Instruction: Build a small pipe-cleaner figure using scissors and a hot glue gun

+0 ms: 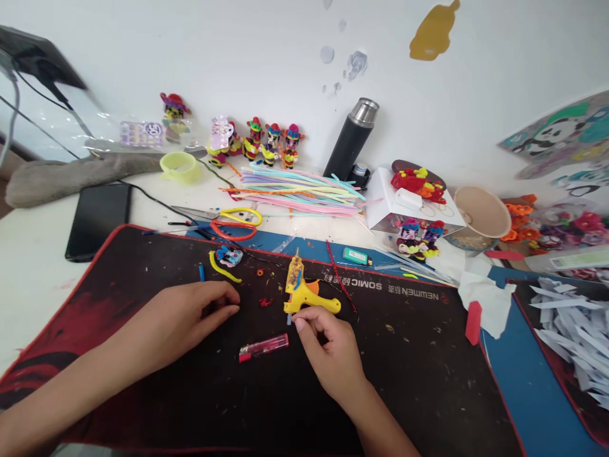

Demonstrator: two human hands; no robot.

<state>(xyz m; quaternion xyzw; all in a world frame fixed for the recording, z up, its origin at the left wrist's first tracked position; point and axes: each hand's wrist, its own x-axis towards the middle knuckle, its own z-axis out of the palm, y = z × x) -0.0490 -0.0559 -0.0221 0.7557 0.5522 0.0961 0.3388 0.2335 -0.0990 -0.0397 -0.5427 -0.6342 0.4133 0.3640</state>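
Okay, right hand reaching in, thumb and index tips together at the glue stick behind the yellow glue gun; can't tell if pinched. Left hand left of gun, fingers curled, grip unclear. Gun's on the black mouse mat, beyond the pink lighter.

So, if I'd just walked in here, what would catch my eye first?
Probably the bright yellow glue gun, lying on the dark mat with the right hand close to its back end. Just beyond the mat, a heap of pastel fuzzy sticks stands out. Behind that, toward the left, a row of small colourful figures stands near the wall.
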